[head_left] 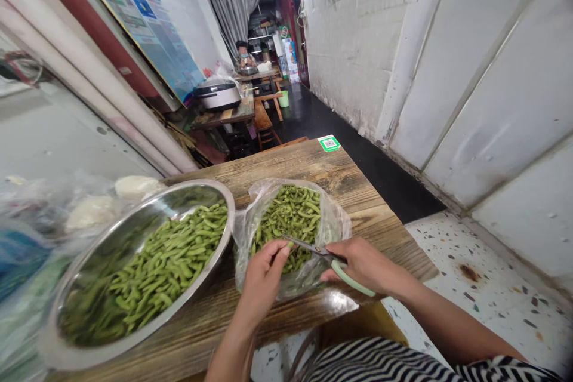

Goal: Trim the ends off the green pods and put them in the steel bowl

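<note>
We see bright green pods [179,268] in the silver basin [229,206], duller olive ones in the clear bag [335,224]. Our scissors [319,249] show grey blades [302,243] and mint handles [353,282]; our shirt [380,361] is striped — black and white. The table [376,221] is streaked brown, the sticker [329,143] green and white, the near floor [483,310] white — flecked with brown and grey.

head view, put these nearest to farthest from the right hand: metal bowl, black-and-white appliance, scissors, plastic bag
From the right hand:
1. Scissors: held in it.
2. Plastic bag: just ahead and to its left.
3. Metal bowl: farther left, past the bag.
4. Black-and-white appliance: farthest, ahead and left in the background.
</note>
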`<control>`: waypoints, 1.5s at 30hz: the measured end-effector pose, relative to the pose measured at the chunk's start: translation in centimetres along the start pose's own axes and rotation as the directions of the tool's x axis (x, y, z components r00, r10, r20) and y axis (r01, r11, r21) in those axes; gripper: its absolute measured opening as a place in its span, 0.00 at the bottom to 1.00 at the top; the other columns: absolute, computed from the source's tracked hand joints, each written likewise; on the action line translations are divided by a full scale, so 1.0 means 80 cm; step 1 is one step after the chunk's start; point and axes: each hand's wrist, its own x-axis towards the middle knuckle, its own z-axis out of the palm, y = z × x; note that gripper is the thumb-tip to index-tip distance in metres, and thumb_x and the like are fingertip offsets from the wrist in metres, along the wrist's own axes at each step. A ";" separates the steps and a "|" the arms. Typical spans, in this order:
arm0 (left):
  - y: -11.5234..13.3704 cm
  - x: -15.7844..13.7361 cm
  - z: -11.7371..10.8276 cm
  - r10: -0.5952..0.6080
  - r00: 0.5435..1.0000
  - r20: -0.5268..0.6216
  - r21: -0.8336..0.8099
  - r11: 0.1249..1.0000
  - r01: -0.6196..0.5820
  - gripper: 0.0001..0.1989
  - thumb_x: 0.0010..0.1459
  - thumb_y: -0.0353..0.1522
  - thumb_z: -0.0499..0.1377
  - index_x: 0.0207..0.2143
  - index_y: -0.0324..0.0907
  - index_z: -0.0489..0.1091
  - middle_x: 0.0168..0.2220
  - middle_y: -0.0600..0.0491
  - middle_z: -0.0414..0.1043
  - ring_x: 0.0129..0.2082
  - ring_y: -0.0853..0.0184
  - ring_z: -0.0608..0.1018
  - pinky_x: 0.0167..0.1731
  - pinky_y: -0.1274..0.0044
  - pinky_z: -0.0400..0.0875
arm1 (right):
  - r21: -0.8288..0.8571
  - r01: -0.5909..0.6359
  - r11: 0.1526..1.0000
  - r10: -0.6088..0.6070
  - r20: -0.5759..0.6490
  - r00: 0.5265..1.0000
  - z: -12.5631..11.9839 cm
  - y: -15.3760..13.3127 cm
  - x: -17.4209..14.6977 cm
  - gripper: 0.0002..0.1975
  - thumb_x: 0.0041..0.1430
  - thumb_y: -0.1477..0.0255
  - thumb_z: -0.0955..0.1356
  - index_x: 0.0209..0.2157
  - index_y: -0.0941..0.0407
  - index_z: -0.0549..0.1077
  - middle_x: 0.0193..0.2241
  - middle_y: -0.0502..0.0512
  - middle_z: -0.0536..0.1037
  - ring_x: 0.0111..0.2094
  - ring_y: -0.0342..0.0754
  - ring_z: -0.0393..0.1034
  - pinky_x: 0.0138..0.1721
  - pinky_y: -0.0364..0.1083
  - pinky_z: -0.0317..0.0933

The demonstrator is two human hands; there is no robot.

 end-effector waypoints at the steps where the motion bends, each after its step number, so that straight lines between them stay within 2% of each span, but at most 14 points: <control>1: -0.003 0.000 0.000 -0.007 1.000 0.003 0.013 1.000 0.007 0.12 0.56 0.38 0.54 0.34 0.42 0.74 0.31 0.51 0.73 0.34 0.63 0.73 0.38 0.75 0.64 | 0.018 -0.004 1.000 0.004 -0.003 1.000 0.001 0.002 0.001 0.20 0.54 0.54 0.66 0.29 0.57 0.73 0.23 0.54 0.75 0.25 0.46 0.67 0.28 0.40 0.52; 3: -0.009 -0.001 -0.011 0.017 0.997 -0.070 0.107 0.994 -0.010 0.12 0.56 0.38 0.54 0.35 0.43 0.74 0.34 0.50 0.74 0.37 0.62 0.73 0.40 0.74 0.64 | 0.041 -0.031 0.999 0.032 -0.035 0.999 0.003 0.006 0.002 0.20 0.54 0.54 0.65 0.29 0.57 0.73 0.23 0.53 0.75 0.25 0.46 0.67 0.27 0.39 0.52; 5: -0.015 0.001 -0.036 0.121 0.958 -0.259 0.297 0.954 -0.040 0.12 0.56 0.38 0.54 0.36 0.43 0.74 0.36 0.49 0.73 0.39 0.60 0.73 0.42 0.72 0.64 | 0.030 -0.087 0.996 0.089 -0.089 0.992 0.003 0.010 0.004 0.20 0.54 0.54 0.66 0.30 0.57 0.74 0.22 0.53 0.75 0.25 0.46 0.67 0.26 0.39 0.52; 9: -0.017 0.009 -0.101 0.413 0.724 -0.552 0.673 0.733 0.095 0.17 0.54 0.36 0.55 0.46 0.39 0.70 0.43 0.42 0.71 0.46 0.53 0.70 0.49 0.62 0.58 | -0.025 -0.205 0.978 0.200 -0.129 0.971 0.002 0.016 0.007 0.23 0.51 0.53 0.67 0.38 0.57 0.75 0.27 0.57 0.78 0.29 0.50 0.71 0.28 0.41 0.54; 11: -0.015 0.015 -0.114 0.490 0.678 -0.548 0.754 0.640 0.147 0.22 0.53 0.36 0.57 0.50 0.38 0.68 0.48 0.38 0.68 0.50 0.48 0.66 0.50 0.57 0.55 | -0.038 -0.238 0.970 0.233 -0.119 0.965 0.002 0.016 0.008 0.24 0.51 0.53 0.67 0.41 0.57 0.75 0.28 0.59 0.79 0.30 0.52 0.72 0.29 0.42 0.55; 13: -0.017 0.020 -0.107 0.501 0.774 -0.386 0.795 0.606 0.004 0.18 0.52 0.34 0.57 0.46 0.41 0.71 0.47 0.40 0.69 0.49 0.50 0.68 0.49 0.58 0.54 | -0.037 -0.237 0.971 0.232 -0.115 0.966 0.002 0.015 0.008 0.23 0.51 0.53 0.67 0.41 0.57 0.75 0.29 0.59 0.79 0.30 0.53 0.73 0.29 0.42 0.56; 15: -0.024 0.023 -0.086 0.423 0.901 -0.098 0.749 0.628 -0.213 0.09 0.51 0.32 0.58 0.36 0.46 0.75 0.41 0.47 0.74 0.43 0.54 0.72 0.48 0.62 0.54 | -0.026 -0.223 0.975 0.218 -0.120 0.968 0.003 0.013 0.009 0.23 0.51 0.53 0.67 0.40 0.56 0.76 0.30 0.59 0.79 0.32 0.54 0.73 0.31 0.43 0.57; 16: -0.029 0.023 -0.073 0.363 0.931 0.032 0.707 0.650 -0.278 0.07 0.50 0.31 0.58 0.31 0.48 0.75 0.37 0.49 0.75 0.40 0.56 0.73 0.47 0.62 0.54 | -0.020 -0.220 0.975 0.216 -0.123 0.969 0.003 0.012 0.008 0.22 0.51 0.53 0.67 0.40 0.56 0.76 0.30 0.59 0.79 0.32 0.54 0.73 0.31 0.43 0.57; 18: -0.038 0.024 -0.053 0.271 0.952 0.142 0.673 0.679 -0.293 0.07 0.48 0.29 0.58 0.27 0.48 0.75 0.32 0.51 0.76 0.37 0.56 0.73 0.47 0.62 0.53 | -0.011 -0.219 0.976 0.216 -0.135 0.967 0.004 0.012 0.008 0.22 0.51 0.54 0.67 0.38 0.56 0.76 0.29 0.58 0.79 0.32 0.53 0.72 0.31 0.43 0.57; 23: -0.034 0.024 -0.046 0.223 0.973 0.059 0.601 0.770 -0.213 0.06 0.50 0.32 0.58 0.29 0.47 0.75 0.32 0.49 0.76 0.36 0.55 0.73 0.46 0.63 0.55 | 0.052 -0.207 0.977 0.211 -0.073 0.975 0.001 0.007 0.008 0.19 0.51 0.53 0.67 0.32 0.56 0.74 0.22 0.51 0.74 0.25 0.47 0.68 0.25 0.40 0.51; 26: -0.020 0.022 -0.046 0.165 0.985 -0.050 0.364 0.921 -0.136 0.08 0.49 0.36 0.60 0.32 0.47 0.76 0.34 0.49 0.77 0.36 0.58 0.75 0.43 0.69 0.61 | 0.145 -0.189 0.971 0.190 0.009 0.982 -0.003 -0.001 0.005 0.21 0.50 0.51 0.67 0.32 0.56 0.73 0.23 0.49 0.73 0.25 0.45 0.66 0.25 0.39 0.51; 29: -0.011 0.017 -0.036 0.001 0.991 -0.132 0.108 0.994 0.013 0.10 0.46 0.38 0.62 0.31 0.44 0.77 0.29 0.50 0.77 0.30 0.61 0.75 0.34 0.73 0.65 | 0.213 -0.168 0.963 0.156 0.073 0.985 -0.007 -0.009 0.002 0.22 0.49 0.51 0.67 0.35 0.56 0.73 0.26 0.49 0.74 0.28 0.46 0.67 0.27 0.39 0.53; 34: -0.002 0.009 -0.021 -0.150 0.986 -0.066 -0.136 0.981 0.141 0.14 0.45 0.40 0.63 0.32 0.40 0.77 0.22 0.53 0.73 0.21 0.69 0.69 0.24 0.78 0.64 | 0.261 -0.161 0.952 0.133 0.120 0.984 -0.011 -0.017 0.000 0.21 0.50 0.54 0.68 0.38 0.55 0.73 0.30 0.50 0.76 0.32 0.48 0.69 0.30 0.39 0.56; 45: -0.004 0.006 -0.018 -0.181 0.983 0.012 -0.202 0.963 0.179 0.15 0.47 0.40 0.62 0.33 0.39 0.76 0.24 0.53 0.73 0.21 0.71 0.69 0.25 0.79 0.64 | 0.294 -0.135 0.946 0.102 0.128 0.987 -0.003 -0.012 0.001 0.20 0.51 0.55 0.68 0.35 0.58 0.75 0.27 0.49 0.75 0.29 0.46 0.67 0.29 0.39 0.56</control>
